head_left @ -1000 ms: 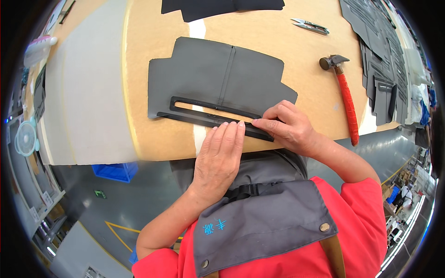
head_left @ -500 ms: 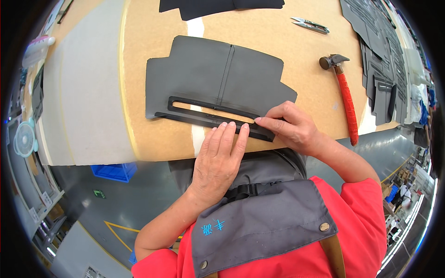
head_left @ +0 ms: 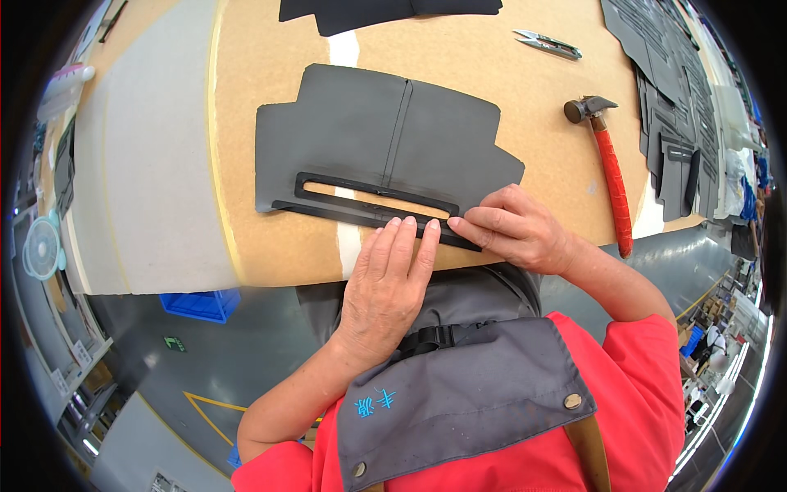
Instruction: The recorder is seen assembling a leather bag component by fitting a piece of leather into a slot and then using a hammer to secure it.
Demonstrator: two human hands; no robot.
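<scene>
A dark grey sheet panel (head_left: 348, 123), apparently leather-like, lies flat on the table. A seam runs down its middle, and a long slot with a black border (head_left: 307, 182) crosses its near part. Along the near edge runs a black strip (head_left: 316, 211). My left hand (head_left: 389, 283) rests with its fingers stretched out, fingertips pressing on that strip. At the right end of the slot my right hand (head_left: 518, 231) has its fingers curled, thumb and forefinger closed on the panel beside the strip. The exact pinch is partly hidden by the fingers.
A red-handled hammer (head_left: 611, 180) and thread snips (head_left: 548, 44) lie to the right. Stacked dark panels (head_left: 668, 98) cover the far right. Another dark piece (head_left: 385, 10) lies at the back. The table (head_left: 287, 262) ends just before my body; a blue crate (head_left: 201, 305) stands below.
My right fingertips have shifted slightly toward me, from the slot's end toward the near strip. My left hand and the panel have barely moved.
</scene>
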